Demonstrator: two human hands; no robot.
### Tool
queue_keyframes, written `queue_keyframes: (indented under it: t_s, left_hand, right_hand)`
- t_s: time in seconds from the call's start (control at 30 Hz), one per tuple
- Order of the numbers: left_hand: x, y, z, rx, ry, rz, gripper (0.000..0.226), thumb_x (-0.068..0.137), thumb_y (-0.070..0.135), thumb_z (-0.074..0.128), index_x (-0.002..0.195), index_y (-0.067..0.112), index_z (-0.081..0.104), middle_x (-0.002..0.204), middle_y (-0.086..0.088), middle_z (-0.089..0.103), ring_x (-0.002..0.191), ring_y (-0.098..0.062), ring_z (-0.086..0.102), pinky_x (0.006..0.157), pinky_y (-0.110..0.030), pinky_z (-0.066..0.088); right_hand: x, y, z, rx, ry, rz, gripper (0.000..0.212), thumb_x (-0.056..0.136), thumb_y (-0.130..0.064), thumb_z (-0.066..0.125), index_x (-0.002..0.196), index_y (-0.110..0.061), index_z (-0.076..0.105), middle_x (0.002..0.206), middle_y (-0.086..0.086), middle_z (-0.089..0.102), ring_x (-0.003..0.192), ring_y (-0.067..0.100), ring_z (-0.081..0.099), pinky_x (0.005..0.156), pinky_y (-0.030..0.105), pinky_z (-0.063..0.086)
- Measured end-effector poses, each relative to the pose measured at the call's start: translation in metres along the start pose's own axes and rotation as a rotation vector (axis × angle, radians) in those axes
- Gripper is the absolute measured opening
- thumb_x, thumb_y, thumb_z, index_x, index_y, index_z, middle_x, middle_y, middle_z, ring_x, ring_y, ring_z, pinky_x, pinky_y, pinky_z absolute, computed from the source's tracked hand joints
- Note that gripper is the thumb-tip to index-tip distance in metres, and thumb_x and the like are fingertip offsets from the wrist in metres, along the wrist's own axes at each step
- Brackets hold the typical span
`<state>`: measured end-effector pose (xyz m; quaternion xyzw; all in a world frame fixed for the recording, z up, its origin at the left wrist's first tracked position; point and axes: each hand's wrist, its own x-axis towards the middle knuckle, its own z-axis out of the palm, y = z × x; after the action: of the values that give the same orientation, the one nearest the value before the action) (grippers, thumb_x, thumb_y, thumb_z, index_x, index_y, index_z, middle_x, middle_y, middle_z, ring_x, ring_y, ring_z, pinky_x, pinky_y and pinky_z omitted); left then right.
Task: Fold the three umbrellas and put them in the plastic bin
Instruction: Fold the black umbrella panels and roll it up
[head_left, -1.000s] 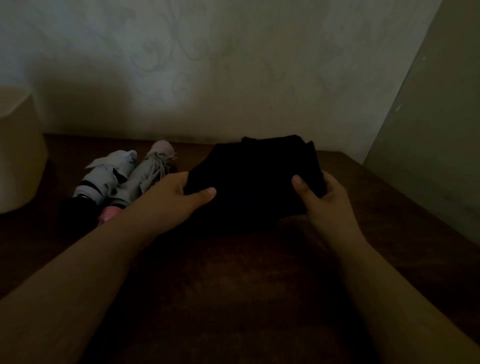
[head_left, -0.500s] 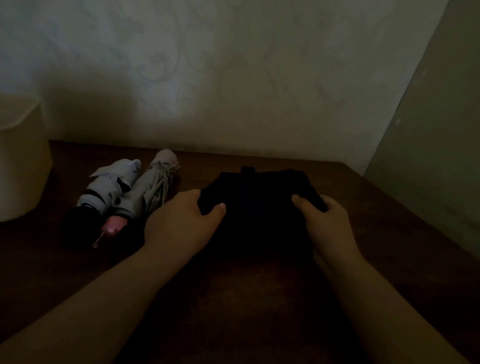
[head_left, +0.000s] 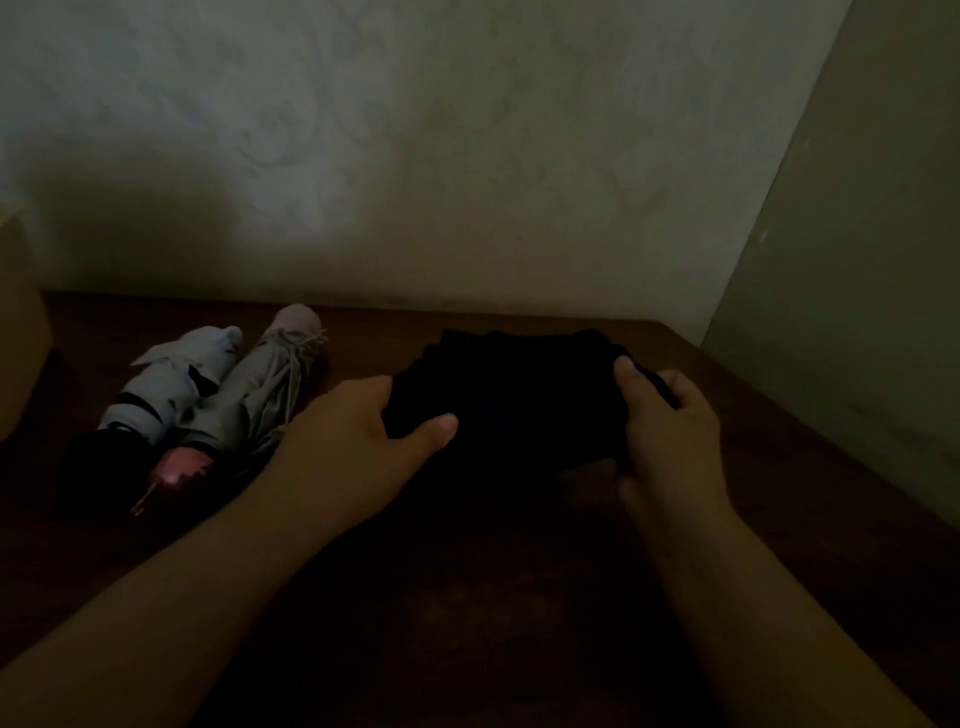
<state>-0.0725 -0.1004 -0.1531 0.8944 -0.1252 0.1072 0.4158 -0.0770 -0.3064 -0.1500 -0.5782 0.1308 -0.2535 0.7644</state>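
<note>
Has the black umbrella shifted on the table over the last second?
Cannot tell. The camera itself tilted; against the two light folded umbrellas the black umbrella lies about as before, gripped by the left hand and right hand.

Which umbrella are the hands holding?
The black umbrella, held by left hand and right hand. The two pale ones lie untouched, farther left.

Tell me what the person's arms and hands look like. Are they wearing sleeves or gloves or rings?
Both arms are bare right down to the bottom of the picture, so no sleeves show. The left hand and the right hand wear no gloves. No watch or bracelet shows on either wrist. The nails look short and plain. The room is dim, so a thin ring would be hard to spot.
</note>
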Motion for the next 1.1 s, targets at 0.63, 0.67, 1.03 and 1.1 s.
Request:
queue_keyframes:
  t_s: [0.63,0.67,1.03,1.1]
  left_hand:
    - [0.000,0.004,0.005,0.019,-0.064,-0.081,0.049,0.091,0.048,0.045,0.056,0.016,0.032,0.044,0.005,0.027,0.032,-0.007,0.028,0.040,-0.022,0.026]
    - [-0.001,0.006,0.007,0.055,-0.035,-0.046,0.049,0.092,0.047,0.044,0.056,0.015,0.033,0.046,0.003,0.030,0.037,-0.008,0.031,0.044,-0.025,0.028]
    - [-0.010,0.008,0.004,0.493,0.242,0.249,0.049,0.097,0.046,0.034,0.054,0.024,0.023,0.043,0.006,0.025,0.035,-0.011,0.027,0.041,-0.022,0.018]
    - [-0.007,0.008,0.003,0.416,0.224,0.159,0.047,0.094,0.046,0.033,0.056,0.018,0.030,0.048,0.000,0.033,0.042,-0.015,0.034,0.044,-0.027,0.021]
  right_hand:
    - [-0.007,-0.009,0.003,0.138,-0.037,-0.127,0.043,0.090,-0.015,0.062,0.057,-0.018,0.033,0.052,-0.004,0.037,0.049,0.010,0.038,0.047,0.023,0.035]
    - [-0.004,-0.008,0.002,0.141,-0.027,-0.095,0.044,0.089,-0.017,0.063,0.056,-0.018,0.033,0.052,-0.004,0.037,0.049,0.009,0.038,0.048,0.022,0.035]
    - [0.009,-0.007,0.002,-0.230,-0.126,0.137,0.045,0.088,-0.052,0.055,0.110,-0.012,0.059,0.105,0.006,0.068,0.091,0.019,0.067,0.067,0.031,0.055]
    - [0.007,-0.014,-0.002,-0.128,-0.306,0.145,0.042,0.081,-0.057,0.051,0.096,-0.021,0.065,0.095,-0.001,0.074,0.089,0.015,0.070,0.074,0.032,0.056]
